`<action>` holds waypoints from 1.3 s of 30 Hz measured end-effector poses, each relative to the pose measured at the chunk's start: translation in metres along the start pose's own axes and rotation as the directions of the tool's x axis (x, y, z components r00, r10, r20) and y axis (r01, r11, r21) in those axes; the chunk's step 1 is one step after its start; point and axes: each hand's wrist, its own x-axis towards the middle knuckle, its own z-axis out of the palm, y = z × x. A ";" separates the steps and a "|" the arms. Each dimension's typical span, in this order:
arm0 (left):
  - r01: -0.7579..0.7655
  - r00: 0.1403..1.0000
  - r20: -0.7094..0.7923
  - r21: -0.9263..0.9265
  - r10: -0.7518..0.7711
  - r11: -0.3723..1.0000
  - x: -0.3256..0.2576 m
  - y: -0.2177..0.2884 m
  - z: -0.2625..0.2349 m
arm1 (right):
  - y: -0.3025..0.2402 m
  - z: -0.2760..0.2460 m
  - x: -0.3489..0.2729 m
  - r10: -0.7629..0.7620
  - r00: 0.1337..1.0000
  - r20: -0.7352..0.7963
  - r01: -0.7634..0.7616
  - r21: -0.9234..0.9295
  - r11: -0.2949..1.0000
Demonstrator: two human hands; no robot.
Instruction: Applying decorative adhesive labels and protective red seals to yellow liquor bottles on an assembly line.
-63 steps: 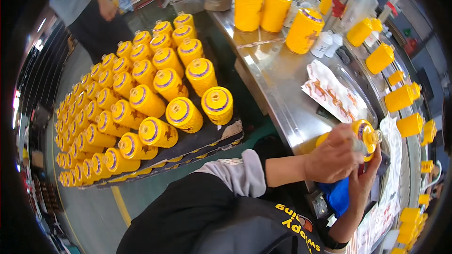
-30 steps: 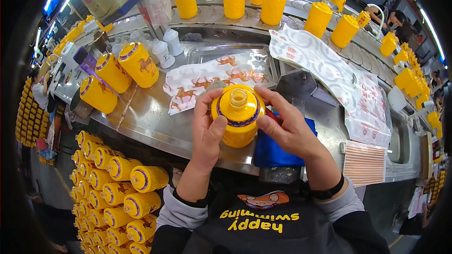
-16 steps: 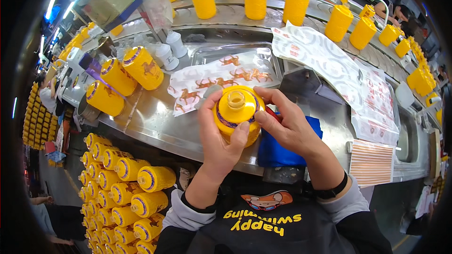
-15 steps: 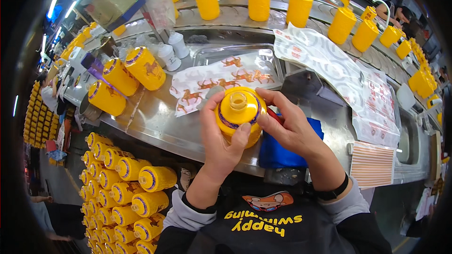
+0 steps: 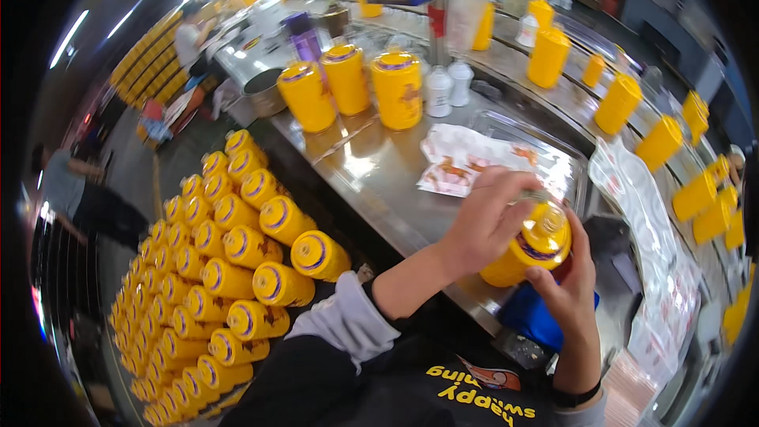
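A yellow bottle (image 5: pixel 526 249) with a short clear neck and a purple patterned band round its shoulder is tilted above the metal bench. My right hand (image 5: pixel 573 273) grips it from the right side, thumb toward me. Something red shows faintly by that palm. My left hand (image 5: pixel 494 217) is at the bottle's left shoulder, beside the neck, fingers bent together. A pale bit shows at its fingertips, too blurred to name. Behind the bottle lies a white transfer sheet (image 5: pixel 455 170) with brown-orange horse figures. Below the bottle is a blue cloth (image 5: pixel 534 316).
Three yellow bottles (image 5: pixel 395 91) stand at the bench's far left, beside two white small bottles (image 5: pixel 439 93). Many stacked yellow bottles (image 5: pixel 237 245) fill the left side below the bench. A conveyor (image 5: pixel 585 103) carries more. Printed plastic sheets (image 5: pixel 648 213) lie right. A person (image 5: pixel 79 190) stands far left.
My view has swung left, showing more of the stack. My left hand has let go of the bottle's side and come up beside its neck; my right hand keeps its grip.
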 end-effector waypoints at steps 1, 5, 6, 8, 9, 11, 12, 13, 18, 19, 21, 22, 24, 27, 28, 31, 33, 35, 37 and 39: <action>0.009 0.998 0.064 -0.022 -0.007 1.000 0.009 -0.003 0.000 | -0.001 0.001 0.000 0.000 1.000 0.018 -0.001 0.057 0.998; 0.082 0.987 0.151 -0.205 -0.051 0.975 0.012 -0.007 0.003 | -0.005 0.002 -0.001 -0.006 1.000 0.029 0.002 0.114 0.993; 0.057 0.998 0.042 -0.155 -0.051 0.986 0.001 -0.005 0.005 | -0.005 0.002 0.000 -0.011 0.999 0.049 0.007 0.088 0.996; 0.050 0.995 -0.083 -0.089 -0.058 0.995 -0.022 0.000 0.009 | -0.004 0.002 -0.001 -0.047 0.999 0.028 0.044 0.086 0.995; -0.015 0.985 -0.173 -0.038 0.008 0.999 -0.033 0.001 0.010 | -0.004 0.003 -0.001 -0.035 0.999 0.036 0.031 0.115 0.993; -0.093 0.964 -0.246 0.048 0.102 0.994 -0.052 0.005 0.011 | -0.002 0.002 -0.001 -0.029 0.999 0.025 0.027 0.068 0.997; -0.082 0.961 -0.262 0.055 0.093 0.995 -0.059 0.007 0.010 | -0.001 0.001 0.000 -0.034 0.999 0.039 0.031 0.091 0.995; -0.141 0.960 -0.227 0.107 0.162 0.984 -0.065 0.009 0.007 | 0.000 0.000 0.000 -0.037 0.999 0.039 0.034 0.066 0.997; -0.443 0.892 0.027 0.240 0.450 0.864 -0.060 0.023 0.001 | 0.009 -0.006 0.001 -0.013 0.999 0.045 0.009 0.083 0.997; -0.479 0.874 0.040 0.241 0.484 0.844 -0.052 0.024 0.001 | 0.011 -0.007 0.001 -0.052 0.997 0.056 0.047 0.097 0.994; -0.524 0.850 0.070 0.213 0.522 0.825 -0.036 0.024 0.001 | 0.015 -0.010 0.001 -0.045 0.998 0.046 0.043 0.036 0.998; -0.574 0.819 0.109 0.169 0.563 0.801 -0.028 0.024 0.002 | 0.017 -0.011 0.001 -0.038 0.999 0.018 0.038 -0.023 0.999; -0.602 0.797 0.120 0.247 0.592 0.760 -0.016 0.025 0.006 | 0.019 -0.015 0.002 -0.094 0.993 0.070 0.090 0.049 0.995; -0.666 0.741 0.183 0.329 0.647 0.670 -0.009 0.031 0.018 | 0.022 -0.023 -0.001 -0.157 0.987 0.041 0.162 -0.218 0.962; -0.660 0.741 0.126 0.317 0.660 0.681 -0.009 0.031 0.020 | 0.024 -0.026 -0.003 -0.154 0.987 0.036 0.158 -0.264 0.952; -0.640 0.768 0.315 0.414 0.558 0.647 -0.002 0.034 0.034 | 0.030 -0.034 -0.013 -0.110 0.994 0.026 0.113 -0.319 0.941; -0.682 0.726 0.317 0.446 0.611 0.579 0.010 0.031 0.038 | 0.033 -0.039 -0.016 -0.067 0.998 0.020 0.070 -0.331 0.941; -0.733 0.681 0.434 0.396 0.590 0.553 0.025 0.032 0.040 | 0.034 -0.043 -0.016 -0.002 1.000 0.008 0.004 -0.345 0.938; -0.726 0.684 0.490 0.386 0.541 0.569 0.041 0.036 0.039 | 0.033 -0.043 -0.011 0.159 0.987 -0.011 -0.151 -0.377 0.914; -0.747 0.652 0.605 0.407 0.457 0.526 0.056 0.042 0.034 | 0.030 -0.040 -0.006 0.301 0.953 -0.013 -0.284 -0.375 0.882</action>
